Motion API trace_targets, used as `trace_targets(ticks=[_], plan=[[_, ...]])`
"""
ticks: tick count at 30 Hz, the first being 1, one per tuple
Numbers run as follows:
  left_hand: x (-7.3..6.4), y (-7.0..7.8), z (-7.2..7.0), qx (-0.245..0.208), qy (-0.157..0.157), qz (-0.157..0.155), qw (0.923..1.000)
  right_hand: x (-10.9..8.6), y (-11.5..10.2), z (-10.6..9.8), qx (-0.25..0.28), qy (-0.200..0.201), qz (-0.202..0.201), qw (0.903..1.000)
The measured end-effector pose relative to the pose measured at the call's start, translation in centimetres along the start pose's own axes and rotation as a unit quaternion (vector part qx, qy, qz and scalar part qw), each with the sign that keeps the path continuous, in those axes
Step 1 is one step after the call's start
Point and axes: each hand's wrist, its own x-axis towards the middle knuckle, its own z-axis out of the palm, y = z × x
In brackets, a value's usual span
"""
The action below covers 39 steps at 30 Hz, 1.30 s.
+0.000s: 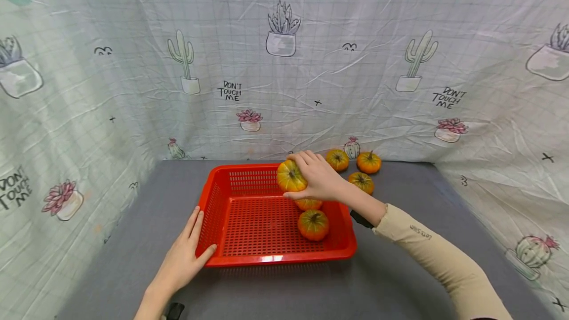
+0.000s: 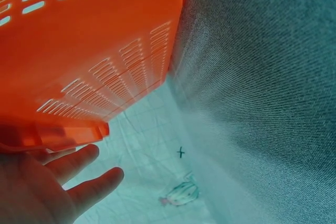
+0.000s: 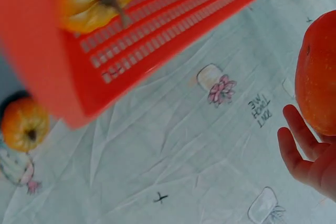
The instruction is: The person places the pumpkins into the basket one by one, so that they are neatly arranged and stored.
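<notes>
A red plastic basket with slotted walls stands on the grey table. My left hand rests at its left rim, thumb over the front corner and fingers fairly straight; the left wrist view shows the fingers spread beside the rim. Above the basket's back right part, my right hand grips a small yellow-orange pumpkin from the side. Inside the basket on the right lie an orange pumpkin and, behind it, another pumpkin partly hidden by the right hand and the held one.
Three more small pumpkins sit on the table behind the basket's right side: one at the back, one farther right and one nearer. A cactus-printed cloth hangs around the table's back and sides.
</notes>
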Motion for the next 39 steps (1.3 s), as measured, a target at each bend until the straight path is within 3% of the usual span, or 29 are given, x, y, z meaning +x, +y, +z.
trace_targets(ticks=[9,20,29,39], plan=[[0.1,0.1,0.2,-0.002,-0.002,-0.001,1.0000,1.7,-1.9,1.9,0.082,0.008,0.072,0.9940],[0.1,0.0,0.2,-0.002,0.002,0.002,1.0000,2.9,-2.8,5.8,0.165,0.056,0.155,0.9724],[-0.2,-0.2,0.1,-0.013,0.002,-0.001,0.9999,2.8,-2.3,8.4,0.141,-0.049,0.192,0.9699],[-0.1,-0.1,0.1,-0.009,0.006,0.008,0.9999,2.5,-1.5,9.4,0.095,-0.092,0.175,0.9757]])
